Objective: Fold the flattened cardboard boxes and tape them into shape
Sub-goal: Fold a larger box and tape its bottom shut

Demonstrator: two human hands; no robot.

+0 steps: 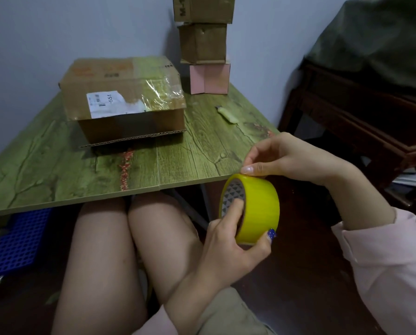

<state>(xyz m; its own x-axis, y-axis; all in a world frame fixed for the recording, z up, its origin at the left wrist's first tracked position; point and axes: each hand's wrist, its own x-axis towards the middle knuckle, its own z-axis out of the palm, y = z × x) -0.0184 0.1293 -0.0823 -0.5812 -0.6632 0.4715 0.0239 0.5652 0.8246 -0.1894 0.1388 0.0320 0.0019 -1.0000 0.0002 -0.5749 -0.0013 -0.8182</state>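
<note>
A yellow tape roll (259, 209) is held below the table's front right corner. My left hand (228, 243) grips it from below, one finger inside the core and the thumb on the outer face. My right hand (282, 157) comes from above and its curled fingertips pick at the top rim of the roll. A brown cardboard box (125, 100) with a white label and old clear tape stands on the green table (57, 170), a flap sticking out along its base.
A stack of small boxes, pink at the bottom (209, 78) and brown above (203, 42), stands at the table's back. A small utility knife (227, 114) lies at the right. Dark wooden furniture (361, 112) is to the right, a blue crate (16, 240) under the table.
</note>
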